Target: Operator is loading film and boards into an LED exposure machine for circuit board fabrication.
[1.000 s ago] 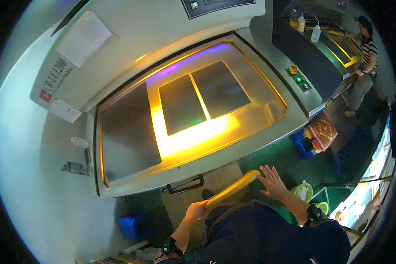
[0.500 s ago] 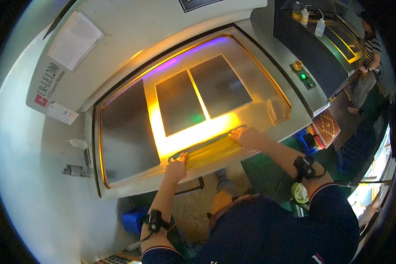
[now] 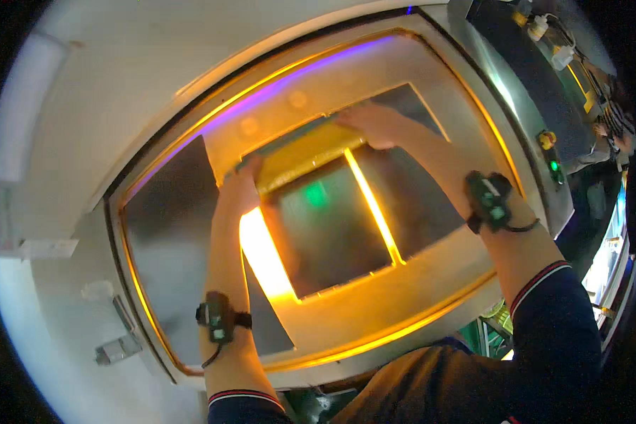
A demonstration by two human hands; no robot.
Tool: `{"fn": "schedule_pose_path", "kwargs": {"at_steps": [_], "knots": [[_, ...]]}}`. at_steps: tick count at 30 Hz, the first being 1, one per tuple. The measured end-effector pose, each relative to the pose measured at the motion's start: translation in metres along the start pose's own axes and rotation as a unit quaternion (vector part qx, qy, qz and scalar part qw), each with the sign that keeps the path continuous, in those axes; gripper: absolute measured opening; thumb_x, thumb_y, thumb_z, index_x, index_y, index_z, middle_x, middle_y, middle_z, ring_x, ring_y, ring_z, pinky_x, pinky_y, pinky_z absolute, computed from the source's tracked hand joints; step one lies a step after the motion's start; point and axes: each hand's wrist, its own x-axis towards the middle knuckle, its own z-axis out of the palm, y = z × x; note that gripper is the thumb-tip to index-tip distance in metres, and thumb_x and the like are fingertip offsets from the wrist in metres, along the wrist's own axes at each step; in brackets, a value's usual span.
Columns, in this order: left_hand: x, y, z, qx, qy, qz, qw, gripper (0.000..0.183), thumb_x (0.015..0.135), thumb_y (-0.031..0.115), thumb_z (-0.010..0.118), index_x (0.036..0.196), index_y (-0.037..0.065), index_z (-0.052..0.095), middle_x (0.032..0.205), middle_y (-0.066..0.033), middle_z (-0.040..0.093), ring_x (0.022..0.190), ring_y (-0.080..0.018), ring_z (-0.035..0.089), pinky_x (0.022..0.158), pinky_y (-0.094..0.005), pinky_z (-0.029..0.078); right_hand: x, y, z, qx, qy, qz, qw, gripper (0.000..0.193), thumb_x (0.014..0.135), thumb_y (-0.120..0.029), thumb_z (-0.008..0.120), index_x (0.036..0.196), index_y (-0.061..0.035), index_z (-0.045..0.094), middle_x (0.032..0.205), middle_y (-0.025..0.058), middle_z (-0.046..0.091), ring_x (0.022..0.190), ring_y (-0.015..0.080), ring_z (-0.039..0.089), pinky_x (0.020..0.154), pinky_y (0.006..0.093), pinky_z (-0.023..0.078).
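arms are stretching forward over a glowing table, left forearm pointing nearly straight ahead, right forearm slanting inward. left hand is clamping the left end of a yellow strip, right hand is gripping its right end, the fingers blurring. the strip is spanning the far part of a dark panel. bare table is showing beyond the strip, and more is lying between the panel's near edge and the rim.
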Motion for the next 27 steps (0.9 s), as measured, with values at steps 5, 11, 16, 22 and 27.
{"fn": "schedule_pose_path", "kwargs": {"at_steps": [5,11,16,22,27], "knots": [[0.133,-0.073,-0.037,0.056,0.065,0.011,0.996,0.073,0.084,0.005,0.060,0.149,0.028,0.038,0.147,-0.0150,0.048,0.131,-0.0437,0.048,0.106,-0.0589,0.042,0.145,0.058,0.006,0.006,0.172,0.015,0.985,0.073,0.078,-0.003,0.065,0.147,-0.0178,0.047,0.149,0.0058,0.049,0.136,0.0275,0.046,0.113,0.0422,0.038],[0.130,-0.060,-0.034,0.060,0.079,-0.010,0.995,0.076,0.082,0.004,0.061,0.150,0.029,0.037,0.150,-0.0076,0.046,0.140,-0.0412,0.038,0.105,-0.0690,0.038,0.148,0.050,0.012,-0.029,0.156,0.025,0.987,0.075,0.076,-0.008,0.070,0.147,-0.0168,0.045,0.150,0.0078,0.047,0.135,0.0297,0.046,0.110,0.0432,0.042],[0.003,-0.013,-0.009,0.120,0.064,-0.059,0.989,0.078,0.080,0.015,0.070,0.151,0.026,0.038,0.147,-0.0122,0.049,0.137,-0.0452,0.039,0.104,-0.0681,0.038,0.049,-0.018,0.029,-0.074,0.121,0.000,0.990,0.073,0.074,-0.011,0.074,0.143,-0.0164,0.049,0.150,0.0088,0.046,0.133,0.0297,0.047,0.111,0.0515,0.039],[-0.282,0.136,0.077,0.068,-0.183,0.046,0.980,0.077,0.079,0.021,0.068,0.150,0.017,0.041,0.149,-0.0156,0.047,0.118,-0.0538,0.054,0.101,-0.0706,0.038,-0.260,-0.097,0.042,-0.069,-0.177,-0.169,0.967,0.064,0.082,-0.016,0.066,0.143,-0.0081,0.047,0.149,0.0178,0.045,0.133,0.0375,0.048,0.111,0.0550,0.038],[-0.352,0.207,0.032,-0.012,-0.161,0.075,0.984,0.093,0.070,0.009,0.073,0.154,0.017,0.033,0.159,-0.0005,0.037,0.133,-0.0561,0.041,0.108,-0.0734,0.028,-0.371,-0.148,0.090,0.085,-0.001,-0.068,0.994,0.056,0.090,-0.021,0.057,0.144,-0.0111,0.048,0.152,0.0158,0.044,0.140,0.0362,0.043,0.113,0.0546,0.036]]}}
